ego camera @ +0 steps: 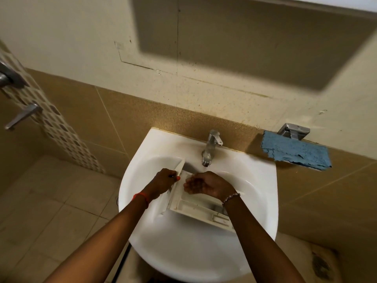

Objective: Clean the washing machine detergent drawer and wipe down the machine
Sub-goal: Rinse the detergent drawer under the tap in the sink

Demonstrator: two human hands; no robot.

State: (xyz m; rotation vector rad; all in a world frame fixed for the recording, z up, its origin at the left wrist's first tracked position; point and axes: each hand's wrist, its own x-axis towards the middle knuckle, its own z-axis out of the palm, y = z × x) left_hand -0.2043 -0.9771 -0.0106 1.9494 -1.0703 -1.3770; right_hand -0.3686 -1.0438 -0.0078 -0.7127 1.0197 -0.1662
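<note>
Head cam: your left hand [165,180] grips the front panel of the detergent drawer [195,205], which lies tilted in the white sink [263,201] at centre frame, just below the tap [212,146]. Your right hand [204,183] sits over the drawer's far end w/ fingers loosely cupped, holding nothing visible; can't tell if it touches the plastic. A blue cloth [295,150] lies at mid-right of frame, just under a metal wall fitting [293,130].
</note>
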